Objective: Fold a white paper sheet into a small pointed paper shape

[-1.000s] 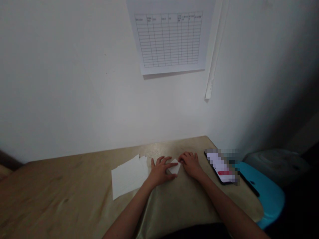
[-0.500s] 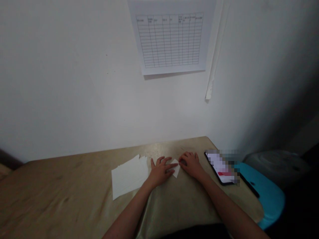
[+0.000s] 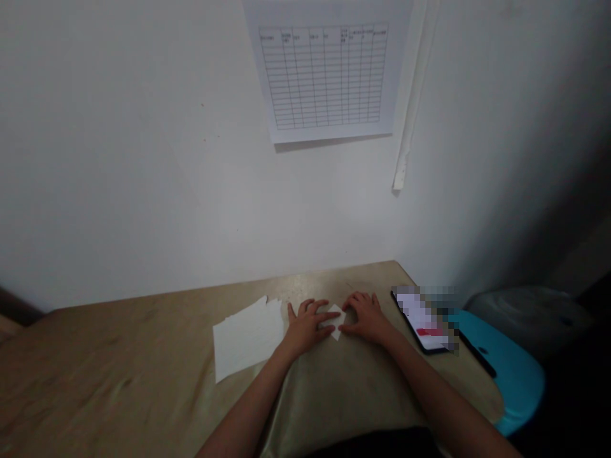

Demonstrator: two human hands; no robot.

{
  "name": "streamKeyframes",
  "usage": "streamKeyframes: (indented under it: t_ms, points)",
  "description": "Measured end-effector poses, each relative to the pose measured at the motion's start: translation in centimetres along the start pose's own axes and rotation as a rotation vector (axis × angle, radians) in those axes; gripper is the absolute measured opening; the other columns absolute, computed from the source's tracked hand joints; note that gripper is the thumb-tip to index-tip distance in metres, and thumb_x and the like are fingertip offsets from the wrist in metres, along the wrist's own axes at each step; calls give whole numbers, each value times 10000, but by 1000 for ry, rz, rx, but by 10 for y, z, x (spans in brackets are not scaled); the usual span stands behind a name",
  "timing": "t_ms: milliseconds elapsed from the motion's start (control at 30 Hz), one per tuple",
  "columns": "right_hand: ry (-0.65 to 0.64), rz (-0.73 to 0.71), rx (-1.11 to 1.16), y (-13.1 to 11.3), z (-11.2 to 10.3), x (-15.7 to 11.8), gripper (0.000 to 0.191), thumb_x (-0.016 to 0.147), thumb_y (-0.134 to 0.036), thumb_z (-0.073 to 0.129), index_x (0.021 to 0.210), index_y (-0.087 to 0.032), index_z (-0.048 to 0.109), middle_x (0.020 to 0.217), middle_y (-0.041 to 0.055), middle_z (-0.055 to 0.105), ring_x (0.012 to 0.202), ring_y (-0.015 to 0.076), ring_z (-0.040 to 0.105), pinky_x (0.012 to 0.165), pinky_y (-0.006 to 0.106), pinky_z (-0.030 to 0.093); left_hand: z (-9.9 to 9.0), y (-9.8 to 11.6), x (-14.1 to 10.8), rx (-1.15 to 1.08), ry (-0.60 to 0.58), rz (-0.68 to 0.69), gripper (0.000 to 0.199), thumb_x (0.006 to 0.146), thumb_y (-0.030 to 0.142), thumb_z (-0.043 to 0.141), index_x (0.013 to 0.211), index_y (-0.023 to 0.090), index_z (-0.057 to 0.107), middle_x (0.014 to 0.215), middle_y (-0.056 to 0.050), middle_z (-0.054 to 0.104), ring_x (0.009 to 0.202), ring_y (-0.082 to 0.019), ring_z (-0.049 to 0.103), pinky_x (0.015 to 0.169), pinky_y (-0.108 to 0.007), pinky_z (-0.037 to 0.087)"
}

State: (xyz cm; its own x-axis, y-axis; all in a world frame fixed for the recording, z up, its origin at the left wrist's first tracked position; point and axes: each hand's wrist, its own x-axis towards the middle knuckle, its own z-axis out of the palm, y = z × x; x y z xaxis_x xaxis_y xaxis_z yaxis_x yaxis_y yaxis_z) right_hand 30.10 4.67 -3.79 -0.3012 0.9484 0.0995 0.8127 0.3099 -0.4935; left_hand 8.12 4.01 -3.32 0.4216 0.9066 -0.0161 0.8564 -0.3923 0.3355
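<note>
Wall: the pale wall [image 3: 143, 159] rises from the back edge of my worktop.
Worktop: brown worktop [image 3: 143, 343], its cover wrinkled towards the left end; a crease there could snag a paper if one were dragged across it.
Seat: a blue seat, by the look of it [image 3: 522, 385], sits beyond the right edge.
Chart: a printed chart [image 3: 329, 79] hangs on the wall above the back edge.
Torn sheet: a torn sheet [image 3: 248, 343] lies flat left of my hands, ragged side towards the back edge; my left wrist is right beside it, so a careless sweep of that arm could shift or crumple it.
Phone: screen up [image 3: 417, 318], along the right edge near the back right corner; a knock from my right arm could tip it off.
Left hand: fingers spread [image 3: 308, 326], forefinger and thumb resting on the small paper, not clasping it.
Right hand: half open [image 3: 366, 317], thumb and forefinger apart at its right side, touching rather than gripping, as far as I see.
Small paper: white [image 3: 337, 321], between my hands, nearer the back edge than the front; uneven pressure could make it slip or crease crookedly.
</note>
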Motion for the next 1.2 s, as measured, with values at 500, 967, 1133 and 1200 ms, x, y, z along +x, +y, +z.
streamKeyframes:
  t_ms: [500, 967, 1133, 1200]
  points:
    - [40, -40, -30, -1, 5, -6, 645, 571, -562, 828, 1057, -234, 560, 1200, 77, 572, 1239, 329, 472, 1168, 633, 112, 3, -2, 0, -30, 29, 4, 396, 888, 497, 638, 1271, 578, 578, 1544, 80, 436, 1439, -389, 267, 1075, -816, -43]
    - [11, -109, 51, 0, 4, -5, 481, 722, -446, 769, 1129, -252, 602, 1279, 75, 585, 1287, 309, 445, 1175, 613, 94, 9, -1, -4, 15, 194, 13, 360, 821, 440, 728, 1176, 423, 671, 1558, 39, 430, 1411, -383, 317, 1094, -810, -5]
    - [-19, -196, 111, -2, 2, -6, 347, 771, -374, 738, 1101, -287, 673, 1293, 42, 616, 1321, 281, 428, 1183, 583, 107, 6, -7, -3, -38, 131, 63, 410, 835, 462, 712, 1234, 398, 642, 1475, 18, 544, 1428, -364, 315, 1116, -781, -35]
    - [-40, -221, 124, -2, 1, -6, 304, 783, -350, 729, 1082, -302, 703, 1278, 30, 642, 1340, 281, 415, 1187, 583, 98, 3, -12, -4, -78, 76, 90, 494, 813, 501, 728, 1283, 399, 616, 1463, 5, 560, 1427, -360, 326, 1129, -763, -16]
